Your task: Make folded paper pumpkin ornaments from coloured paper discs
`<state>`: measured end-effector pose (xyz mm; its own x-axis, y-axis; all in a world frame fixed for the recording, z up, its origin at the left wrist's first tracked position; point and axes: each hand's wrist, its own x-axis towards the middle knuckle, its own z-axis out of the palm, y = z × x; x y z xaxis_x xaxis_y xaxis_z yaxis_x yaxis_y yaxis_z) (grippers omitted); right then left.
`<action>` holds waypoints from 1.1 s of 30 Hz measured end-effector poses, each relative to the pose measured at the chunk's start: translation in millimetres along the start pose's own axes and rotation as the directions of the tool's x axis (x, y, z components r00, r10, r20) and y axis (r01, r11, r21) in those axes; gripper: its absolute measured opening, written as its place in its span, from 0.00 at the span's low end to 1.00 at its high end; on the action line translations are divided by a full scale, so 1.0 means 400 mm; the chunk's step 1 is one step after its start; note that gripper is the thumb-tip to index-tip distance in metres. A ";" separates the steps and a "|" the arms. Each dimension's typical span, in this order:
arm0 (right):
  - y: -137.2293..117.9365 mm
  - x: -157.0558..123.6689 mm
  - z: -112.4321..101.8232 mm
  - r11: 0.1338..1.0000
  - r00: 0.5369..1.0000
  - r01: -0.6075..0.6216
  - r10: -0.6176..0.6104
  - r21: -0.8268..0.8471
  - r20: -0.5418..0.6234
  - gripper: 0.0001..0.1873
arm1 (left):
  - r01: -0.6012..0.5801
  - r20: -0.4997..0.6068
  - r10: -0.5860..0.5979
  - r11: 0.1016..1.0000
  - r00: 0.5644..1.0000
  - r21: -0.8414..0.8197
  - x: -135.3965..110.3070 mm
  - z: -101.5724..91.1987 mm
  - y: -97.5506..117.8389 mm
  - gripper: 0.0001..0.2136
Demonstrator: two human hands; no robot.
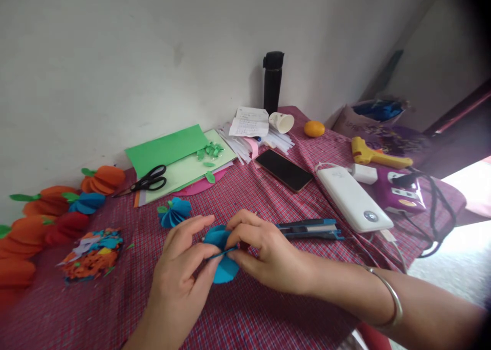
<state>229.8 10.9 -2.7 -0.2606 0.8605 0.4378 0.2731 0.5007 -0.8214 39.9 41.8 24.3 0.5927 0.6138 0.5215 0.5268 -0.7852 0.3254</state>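
Observation:
A blue folded paper piece (225, 269) is held above the checked cloth between both hands. My left hand (182, 268) pinches its left side between thumb and fingertips. From the right, my right hand (264, 253) pinches the same paper, with the fingers curled over and hiding part of it. Just behind my left hand sits a small blue paper pumpkin (175, 212) with green leaves. A blue stapler (312, 228) lies right behind my right hand, its front end hidden by that hand.
Orange, red and blue paper pumpkins (103, 179) line the left, near a pile of paper scraps (94, 255). Black scissors (148, 180) rest by green paper sheets (169, 148). Rightward are a phone (284, 169), power bank (353, 199), yellow glue gun (379, 157), purple power strip (399, 189) and black bottle (272, 84).

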 end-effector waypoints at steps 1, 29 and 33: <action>0.001 0.000 0.001 1.000 1.000 0.004 -0.004 0.001 -0.004 0.07 | -0.025 -0.008 0.025 0.999 1.000 0.037 -0.001 0.002 0.000 0.07; 0.001 0.008 -0.015 0.982 0.976 -0.095 0.125 0.166 -0.178 0.05 | 0.207 0.105 -0.199 0.976 0.974 -0.065 -0.013 0.016 -0.042 0.04; -0.003 0.006 -0.015 1.000 0.997 0.003 -0.002 0.015 -0.079 0.10 | 0.009 0.038 -0.012 0.996 0.999 0.084 -0.019 0.023 -0.028 0.06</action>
<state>234.5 12.9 1.4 -0.1867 0.8644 0.4669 0.2587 0.5017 -0.8254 35.0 46.4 9.5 0.6090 0.6260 0.4872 0.5815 -0.7700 0.2625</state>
